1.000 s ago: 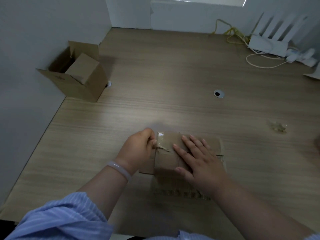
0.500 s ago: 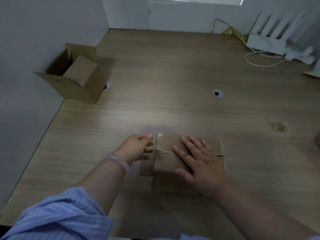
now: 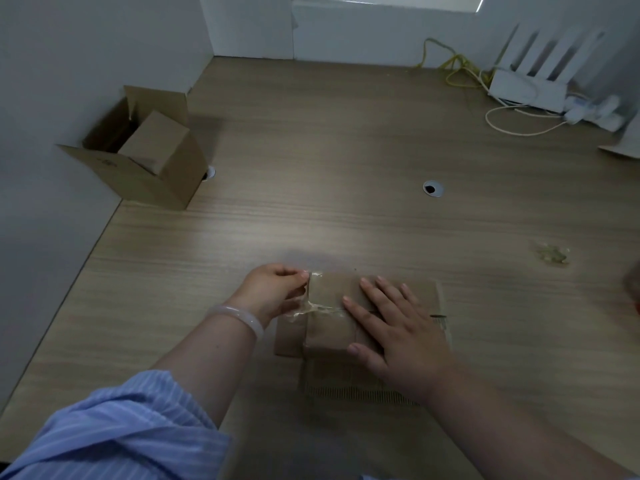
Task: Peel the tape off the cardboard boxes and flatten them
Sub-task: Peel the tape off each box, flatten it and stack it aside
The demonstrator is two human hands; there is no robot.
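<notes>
A small brown cardboard box (image 3: 332, 327) lies on the wooden table (image 3: 346, 150) near the front edge. My right hand (image 3: 398, 327) rests flat on top of it, fingers spread, pressing it down. At the box's left side my left hand (image 3: 273, 292) pinches a strip of clear tape (image 3: 311, 306), which is lifted and stretched off the cardboard toward the left. A corrugated edge of the box shows below my right wrist.
A larger open cardboard box (image 3: 145, 161) with a smaller box inside stands at the far left by the wall. A crumpled wad of tape (image 3: 552, 254) lies at the right. A cable hole (image 3: 433, 188), a white router (image 3: 530, 88) and cables sit further back.
My left hand has drawn back to the left, pulling the tape strip away from the box top. My right hand has stayed pressed on the box.
</notes>
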